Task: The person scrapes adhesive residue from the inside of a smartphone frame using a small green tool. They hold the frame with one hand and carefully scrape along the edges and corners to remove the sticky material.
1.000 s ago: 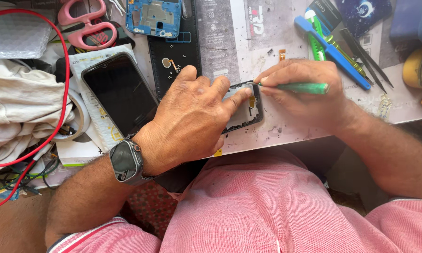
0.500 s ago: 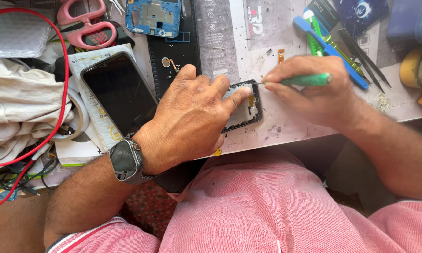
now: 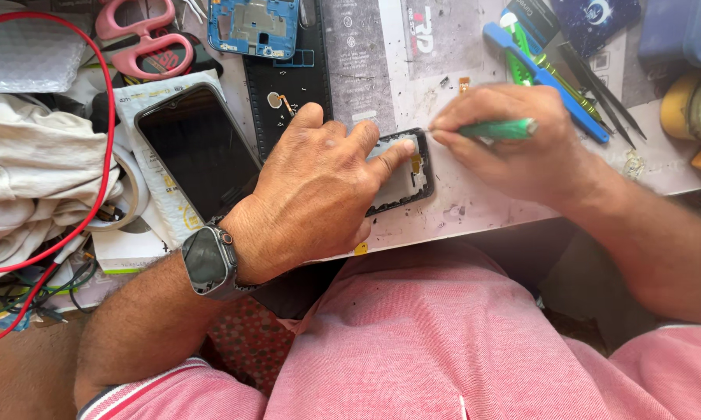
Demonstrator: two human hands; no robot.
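My left hand (image 3: 311, 198) lies flat over an opened black phone body (image 3: 409, 179) at the near edge of the worktable, fingers spread and pressing it down. My right hand (image 3: 514, 144) is closed around a green-handled tool (image 3: 500, 129); its tip end sits at the phone's upper right corner, hidden by my fingertips. Most of the phone is covered by my left hand. A dark smartwatch (image 3: 208, 260) is on my left wrist.
A black phone screen (image 3: 199, 152) lies on a white padded envelope at left. A blue phone frame (image 3: 253, 27) and pink scissors (image 3: 144, 39) are at the back. Blue and green tools (image 3: 545, 74), tweezers, tape rolls (image 3: 693, 105), red cable (image 3: 109, 117) and white cloth (image 3: 31, 179) surround the work area.
My right hand with the green tool has shifted slightly up and back from the phone's right edge toward its upper right corner. My left hand has kept pressing the phone.
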